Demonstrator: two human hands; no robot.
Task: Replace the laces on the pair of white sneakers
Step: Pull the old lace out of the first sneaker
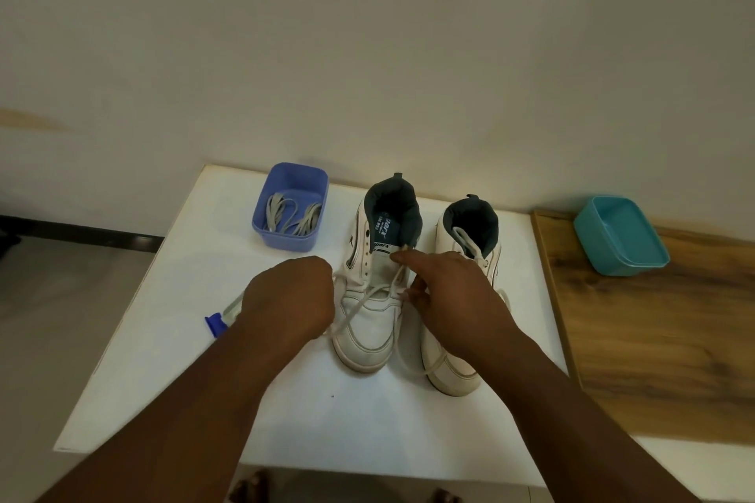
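Two white high-top sneakers stand side by side on the white table [286, 412], toes toward me. The left sneaker [369, 323] has its old white lace [359, 304] partly undone and lying loose over the toe. My left hand [292, 294] is curled just left of that shoe and grips one end of the lace. My right hand [453, 290] lies over the gap between the shoes, index finger stretched to the upper eyelets, thumb and fingers pinching the lace at the shoe's right side. The right sneaker [461, 363] is partly hidden by my right hand; its lace trails over the toe.
A blue tub [291, 206] with grey laces [292, 216] inside stands at the table's back left. A clear bottle with a blue cap [218, 325] lies beside my left wrist. A teal tub [621, 235] sits on a wooden board [653, 339] to the right.
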